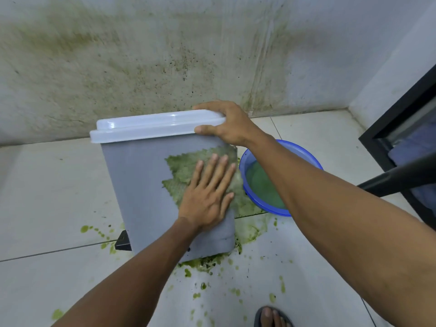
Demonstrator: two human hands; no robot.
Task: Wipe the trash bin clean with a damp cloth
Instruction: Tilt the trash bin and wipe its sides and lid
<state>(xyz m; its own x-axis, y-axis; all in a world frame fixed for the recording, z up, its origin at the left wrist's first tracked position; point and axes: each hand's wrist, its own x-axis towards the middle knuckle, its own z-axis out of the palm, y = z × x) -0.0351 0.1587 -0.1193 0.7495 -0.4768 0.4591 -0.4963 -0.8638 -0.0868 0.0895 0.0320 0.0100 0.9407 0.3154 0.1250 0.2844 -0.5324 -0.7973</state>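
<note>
The left hand [207, 194] lies flat, fingers straight, pressing a green-stained cloth [186, 164] against the front wall of the grey trash bin [141, 175] at the frame's centre. The right hand [226, 123] grips the white lid [153, 126] at its right corner. The bin stands tilted on tiled floor [47, 197] among green splatters [250, 230], with a blue basin [259, 185] just to its right.

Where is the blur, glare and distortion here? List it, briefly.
Head view: blur smears the stained wall toward the upper left; small glare streaks sit on the white lid; the left hand and the cloth under it look sharp; wide-angle distortion tilts the black frame at the right edge.
</note>
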